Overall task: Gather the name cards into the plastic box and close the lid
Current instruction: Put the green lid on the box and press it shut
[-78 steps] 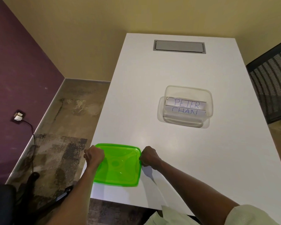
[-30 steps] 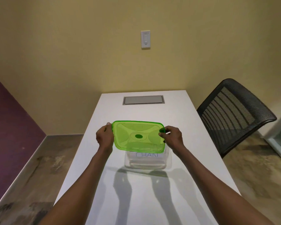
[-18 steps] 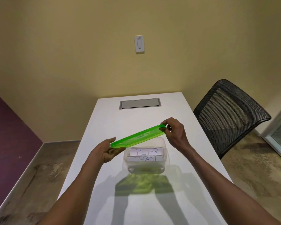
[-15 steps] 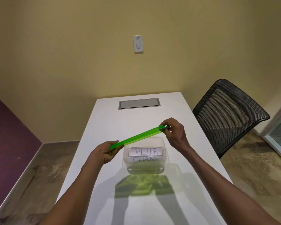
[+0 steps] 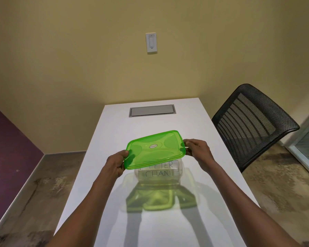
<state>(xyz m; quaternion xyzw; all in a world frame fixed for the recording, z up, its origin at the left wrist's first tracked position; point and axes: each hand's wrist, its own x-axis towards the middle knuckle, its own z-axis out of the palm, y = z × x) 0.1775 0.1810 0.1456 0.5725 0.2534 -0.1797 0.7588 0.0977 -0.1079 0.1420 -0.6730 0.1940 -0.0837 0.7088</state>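
Person stands at the near end of a white table [image 5: 114, 125], both arms out. Green lid [image 5: 154, 149] held in the air over the clear box [image 5: 159, 177], tilted, left end lower, top face toward the camera, small oval label at its centre. Left hand [image 5: 115, 165] grips the lid's left edge, thumb on top, fingers curled beneath. Right hand [image 5: 197, 151] pinches the right edge between thumb and fingertips. Lid not touching the box; its near edge hides the box's rim. Box sits on the table mid-way along, name cards [image 5: 158, 169] standing inside, front one reading "PETER CHAN" through the wall. Green-tinted shadow on the tabletop in front of the box. Grey hatch [image 5: 152, 110] set in the far end of the table. Black mesh chair [image 5: 251, 122] at the right side. Switch [image 5: 151, 43] on the yellow wall.
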